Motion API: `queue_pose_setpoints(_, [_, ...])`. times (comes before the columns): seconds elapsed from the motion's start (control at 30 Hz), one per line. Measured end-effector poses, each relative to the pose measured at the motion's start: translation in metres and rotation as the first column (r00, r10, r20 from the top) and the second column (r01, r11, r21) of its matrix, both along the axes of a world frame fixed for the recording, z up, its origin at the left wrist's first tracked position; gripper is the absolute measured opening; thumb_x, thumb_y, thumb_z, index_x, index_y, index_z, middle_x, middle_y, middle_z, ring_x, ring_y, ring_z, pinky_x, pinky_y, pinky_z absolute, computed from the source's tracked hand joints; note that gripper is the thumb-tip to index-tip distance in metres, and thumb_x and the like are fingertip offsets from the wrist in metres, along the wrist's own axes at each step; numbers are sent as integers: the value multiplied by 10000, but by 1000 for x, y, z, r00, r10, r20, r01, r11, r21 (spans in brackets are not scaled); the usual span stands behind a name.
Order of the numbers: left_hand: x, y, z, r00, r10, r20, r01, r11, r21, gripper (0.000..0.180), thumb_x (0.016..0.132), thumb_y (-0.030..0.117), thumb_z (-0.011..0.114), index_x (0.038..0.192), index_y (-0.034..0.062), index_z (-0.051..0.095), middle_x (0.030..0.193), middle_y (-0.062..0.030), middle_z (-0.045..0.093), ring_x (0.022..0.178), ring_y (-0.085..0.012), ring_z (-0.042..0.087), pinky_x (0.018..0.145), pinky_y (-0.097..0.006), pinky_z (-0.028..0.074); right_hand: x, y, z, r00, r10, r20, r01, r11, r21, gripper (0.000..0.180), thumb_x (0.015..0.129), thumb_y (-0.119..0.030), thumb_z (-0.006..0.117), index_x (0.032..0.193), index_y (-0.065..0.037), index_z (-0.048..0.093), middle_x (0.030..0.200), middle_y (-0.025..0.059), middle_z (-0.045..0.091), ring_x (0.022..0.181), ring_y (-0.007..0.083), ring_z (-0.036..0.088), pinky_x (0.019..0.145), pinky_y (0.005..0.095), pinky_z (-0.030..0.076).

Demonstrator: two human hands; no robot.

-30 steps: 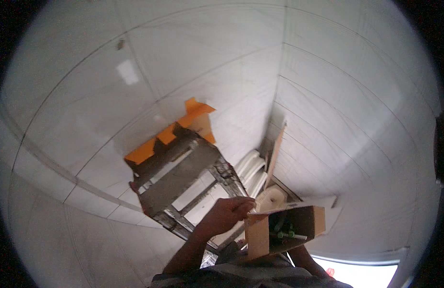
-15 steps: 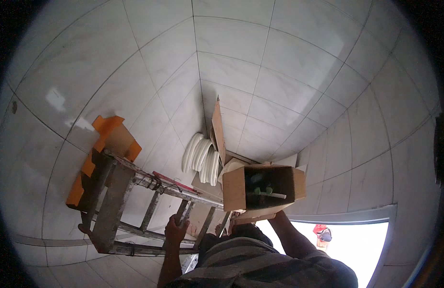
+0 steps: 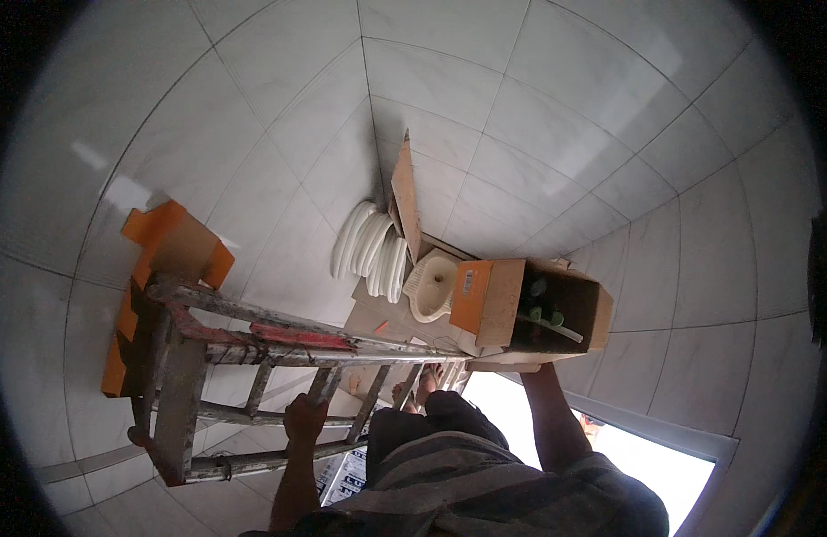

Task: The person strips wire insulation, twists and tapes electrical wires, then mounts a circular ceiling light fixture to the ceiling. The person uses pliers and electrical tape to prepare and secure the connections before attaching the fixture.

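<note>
Since half a second before, your view had swung so the stepladder (image 3: 252, 358) lay flatter across the left and the cardboard box (image 3: 539, 309) sat further right. Your left hand (image 3: 304, 419) stayed wrapped around a ladder rung at the near left, fingers curled shut on it. Your right hand (image 3: 534, 365) was pressed up under the box, but the box bottom hid the fingers, so their spread could not be told. The box's open side showed dark contents, hard to make out. White coiled hose (image 3: 370, 252) and a pale basin (image 3: 431, 285) lay beyond on the tiled floor (image 3: 521, 107).
</note>
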State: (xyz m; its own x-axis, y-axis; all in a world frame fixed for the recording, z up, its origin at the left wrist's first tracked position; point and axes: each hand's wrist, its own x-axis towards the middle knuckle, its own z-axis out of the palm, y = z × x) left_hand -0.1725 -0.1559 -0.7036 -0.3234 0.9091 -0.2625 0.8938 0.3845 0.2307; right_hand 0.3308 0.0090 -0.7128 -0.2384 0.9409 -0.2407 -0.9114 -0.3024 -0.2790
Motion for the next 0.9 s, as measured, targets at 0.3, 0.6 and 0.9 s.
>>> queue_pose_setpoints(0.3, [9, 5, 15, 991, 132, -18, -133, 987, -89, 427, 728, 422, 797, 910, 59, 666, 827, -193, 716, 801, -419, 700, 727, -516, 572, 22, 20, -21, 999, -37, -1, 37, 999, -5, 648, 930, -512, 615, 1403, -95, 465, 1353, 137, 570, 1170, 296, 617, 943, 451, 565])
queue_pose_setpoints(0.6, [-2, -8, -7, 997, 77, 12, -78, 994, 73, 381, 725, 385, 807, 866, 72, 643, 738, -168, 692, 720, -409, 692, 680, -517, 566, 34, 19, -48, 998, -60, 0, 60, 998, -35, 661, 918, -527, 624, 1402, -106, 465, 1347, 127, 579, 1157, 285, 632, 929, 440, 579])
queue_pose_setpoints(0.9, [17, 4, 16, 981, 170, -91, -172, 985, -5, 299, 707, 260, 809, 821, 79, 601, 730, -180, 674, 708, -416, 679, 641, -503, 559, 43, 24, -98, 998, -57, -1, 57, 998, -16, 674, 906, -541, 633, 1402, -117, 466, 1341, 116, 587, 1144, 274, 646, 915, 429, 592])
